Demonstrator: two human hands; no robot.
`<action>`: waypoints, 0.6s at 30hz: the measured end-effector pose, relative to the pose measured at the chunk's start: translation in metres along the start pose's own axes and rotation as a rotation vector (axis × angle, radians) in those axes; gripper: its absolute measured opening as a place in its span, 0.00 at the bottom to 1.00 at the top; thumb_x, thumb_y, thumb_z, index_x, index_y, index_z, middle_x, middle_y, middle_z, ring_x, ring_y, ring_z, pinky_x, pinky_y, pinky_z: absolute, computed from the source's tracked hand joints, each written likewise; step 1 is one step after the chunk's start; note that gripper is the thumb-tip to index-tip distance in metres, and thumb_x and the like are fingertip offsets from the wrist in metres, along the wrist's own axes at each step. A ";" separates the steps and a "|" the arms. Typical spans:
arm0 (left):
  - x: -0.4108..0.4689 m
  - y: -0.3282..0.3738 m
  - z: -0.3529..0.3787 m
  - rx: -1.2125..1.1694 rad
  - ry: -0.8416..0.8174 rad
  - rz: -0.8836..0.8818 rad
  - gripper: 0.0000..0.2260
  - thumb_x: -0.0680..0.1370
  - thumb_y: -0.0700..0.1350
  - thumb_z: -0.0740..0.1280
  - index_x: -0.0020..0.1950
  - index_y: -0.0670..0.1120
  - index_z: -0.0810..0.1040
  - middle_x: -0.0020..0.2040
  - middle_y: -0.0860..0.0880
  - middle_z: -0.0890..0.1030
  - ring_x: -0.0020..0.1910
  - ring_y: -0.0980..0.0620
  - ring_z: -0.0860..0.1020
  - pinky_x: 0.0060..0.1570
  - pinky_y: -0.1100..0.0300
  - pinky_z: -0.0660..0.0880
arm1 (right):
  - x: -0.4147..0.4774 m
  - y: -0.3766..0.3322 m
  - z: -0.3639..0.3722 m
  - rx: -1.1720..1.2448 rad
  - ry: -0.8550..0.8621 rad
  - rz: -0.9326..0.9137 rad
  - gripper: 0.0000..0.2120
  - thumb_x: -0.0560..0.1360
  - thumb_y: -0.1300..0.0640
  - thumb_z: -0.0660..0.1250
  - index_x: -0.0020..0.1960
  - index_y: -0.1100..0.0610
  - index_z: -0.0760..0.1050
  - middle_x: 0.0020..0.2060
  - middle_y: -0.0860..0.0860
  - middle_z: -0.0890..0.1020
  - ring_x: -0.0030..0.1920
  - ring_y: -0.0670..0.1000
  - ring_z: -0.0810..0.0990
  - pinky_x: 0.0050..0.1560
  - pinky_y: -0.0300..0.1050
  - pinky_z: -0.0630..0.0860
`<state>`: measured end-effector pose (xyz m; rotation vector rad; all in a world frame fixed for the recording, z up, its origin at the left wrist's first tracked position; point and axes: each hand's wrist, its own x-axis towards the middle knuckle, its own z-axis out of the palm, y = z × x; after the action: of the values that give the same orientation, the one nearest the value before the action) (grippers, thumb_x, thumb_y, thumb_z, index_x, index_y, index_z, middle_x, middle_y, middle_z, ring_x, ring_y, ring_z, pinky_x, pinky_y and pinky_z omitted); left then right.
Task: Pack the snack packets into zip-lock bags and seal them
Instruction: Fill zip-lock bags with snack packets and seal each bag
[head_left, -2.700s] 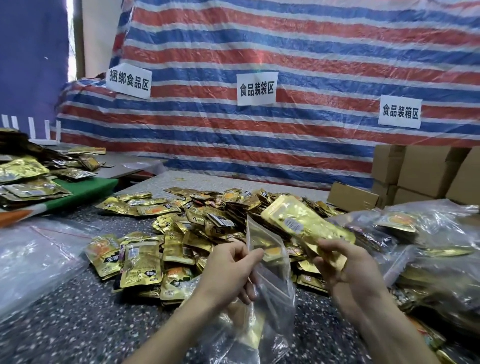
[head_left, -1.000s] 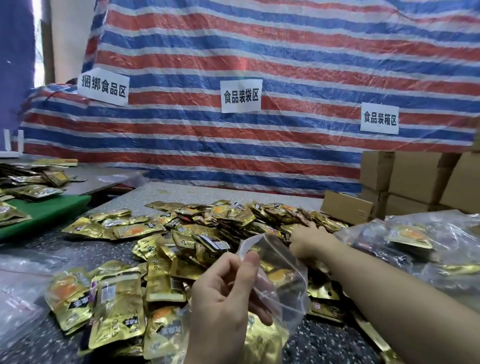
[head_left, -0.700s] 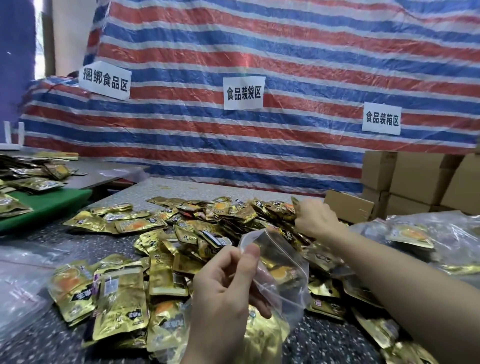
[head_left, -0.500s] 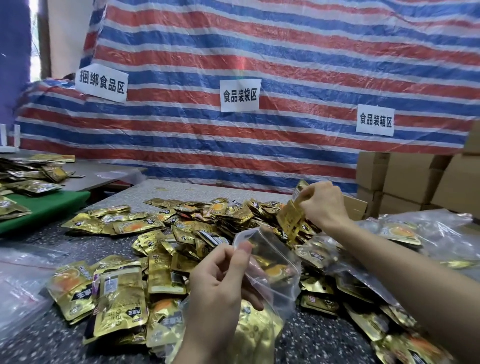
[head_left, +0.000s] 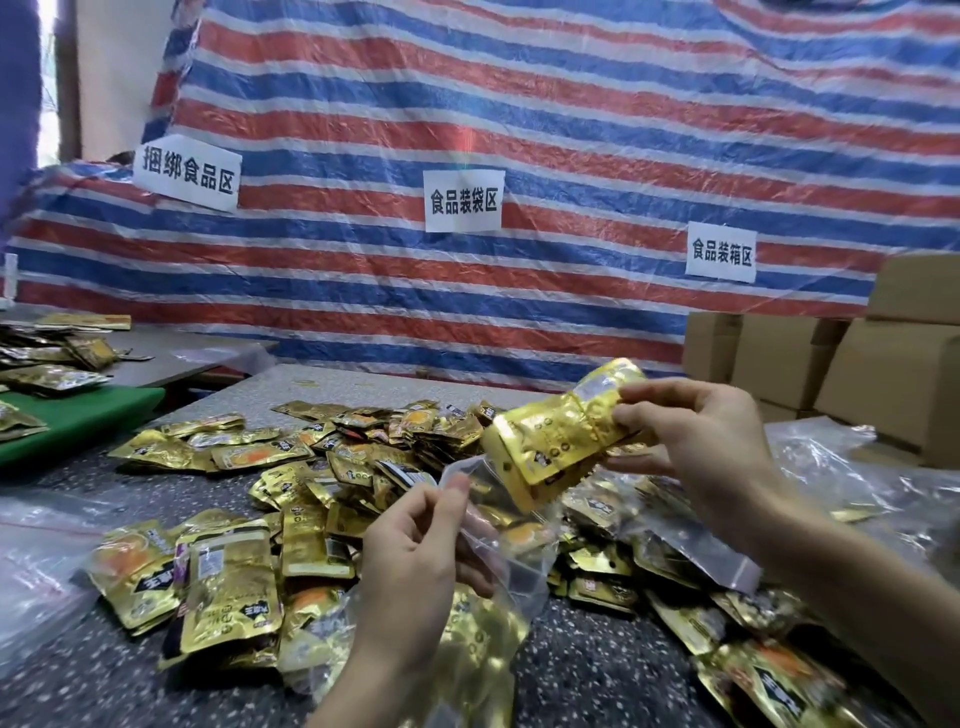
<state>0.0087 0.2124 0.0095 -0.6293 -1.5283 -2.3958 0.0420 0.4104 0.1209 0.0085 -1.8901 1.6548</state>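
Two hands share this step. The right hand (head_left: 696, 441) has its fingers and thumb curled round the right end of a small bunch of gold packets (head_left: 561, 436). I cannot count how many. The bunch is in the air, its free end tilted down and to the left, just above the bag's mouth. The left hand (head_left: 415, 566) pinches one lip of the clear zip-lock bag (head_left: 511, 566) between thumb and forefinger. The bag hangs in the near middle, with gold packets already in its lower part. To do this well, I judge the left hand should draw its lip outward so the mouth gapes. The right should square the bunch, lead with the narrow end and push it past the zip track before letting go, so no corner snags. The loose pile (head_left: 332, 457) lies just beyond, spread across the speckled table (head_left: 587, 670)
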 end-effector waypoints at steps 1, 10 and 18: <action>0.000 0.000 0.000 0.004 0.001 -0.001 0.17 0.75 0.52 0.66 0.38 0.38 0.78 0.32 0.39 0.81 0.25 0.43 0.79 0.23 0.59 0.75 | -0.007 0.003 0.002 -0.025 -0.025 -0.008 0.05 0.73 0.71 0.72 0.47 0.64 0.82 0.43 0.61 0.85 0.40 0.57 0.87 0.35 0.50 0.84; -0.001 0.003 0.002 0.020 -0.036 0.054 0.18 0.76 0.56 0.65 0.38 0.42 0.79 0.29 0.44 0.80 0.25 0.47 0.79 0.25 0.61 0.75 | -0.035 0.024 0.025 -0.258 -0.147 -0.031 0.07 0.72 0.66 0.75 0.41 0.54 0.84 0.38 0.57 0.85 0.42 0.61 0.85 0.45 0.61 0.84; 0.001 0.010 0.003 -0.032 -0.085 0.109 0.17 0.76 0.58 0.66 0.39 0.45 0.81 0.35 0.41 0.83 0.27 0.45 0.81 0.26 0.61 0.76 | -0.038 0.017 0.046 -0.242 -0.312 0.093 0.02 0.75 0.59 0.73 0.45 0.55 0.85 0.41 0.52 0.87 0.43 0.49 0.85 0.43 0.41 0.80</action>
<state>0.0124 0.2105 0.0194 -0.8101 -1.4501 -2.3440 0.0463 0.3584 0.0872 0.0846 -2.3498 1.5429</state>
